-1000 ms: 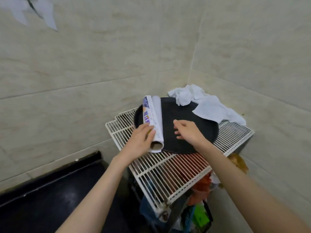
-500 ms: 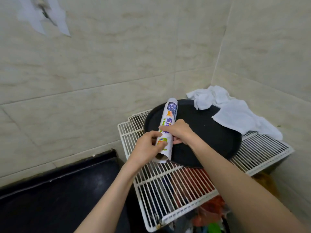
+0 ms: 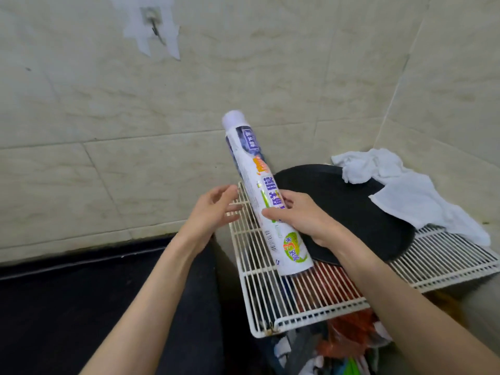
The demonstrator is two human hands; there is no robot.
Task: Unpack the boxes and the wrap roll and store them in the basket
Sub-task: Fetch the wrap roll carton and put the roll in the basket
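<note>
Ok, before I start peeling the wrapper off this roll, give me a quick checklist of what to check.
1. Right hand has a grip on the roll: ok.
2. Left hand free to peel: ok, open beside the roll, not touching.
3. Roll clear of the rack: ok, held tilted above it.
4. Wrapper on: ok, printed film covers it.
5. Wrapper seam or tear edge found: cannot tell.
6. Basket in view for storing: not ok, none seen.

wrap roll lifted off tray, left hand released
</note>
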